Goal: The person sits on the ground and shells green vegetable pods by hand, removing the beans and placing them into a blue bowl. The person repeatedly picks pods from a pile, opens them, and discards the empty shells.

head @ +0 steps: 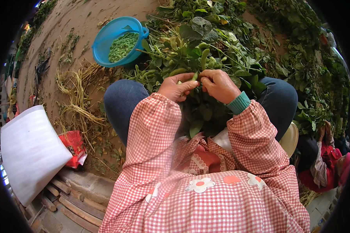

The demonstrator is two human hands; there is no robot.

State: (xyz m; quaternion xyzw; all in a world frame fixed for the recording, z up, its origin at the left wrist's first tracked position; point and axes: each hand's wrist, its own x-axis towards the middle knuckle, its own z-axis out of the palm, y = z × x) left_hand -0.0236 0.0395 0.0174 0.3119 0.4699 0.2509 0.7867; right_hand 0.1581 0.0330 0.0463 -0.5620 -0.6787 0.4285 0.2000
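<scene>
A green soybean pod point(195, 76) is pinched between the thumb and fingers of my left hand point(176, 86). Beside its index finger a pale green bit, perhaps a bean point(179, 82), shows. Right next to the pod, my right hand point(220, 84) has its fingers curled in; its fingertips are partly hidden, so a grip on the pod cannot be made out. Both hands are above my lap, over a heap of cut soybean plants point(189, 52) with leaves and several pods. Another plump pod point(204, 59) stands just beyond my right hand.
Shelled green beans point(123, 46) lie in a blue plastic basin point(97, 48) at the upper left. Dry stalks point(83, 112) litter the ground. A white board or sheet point(32, 151), a red packet point(73, 148) and wooden poles point(80, 208) are at left. Another person point(328, 163) sits at right.
</scene>
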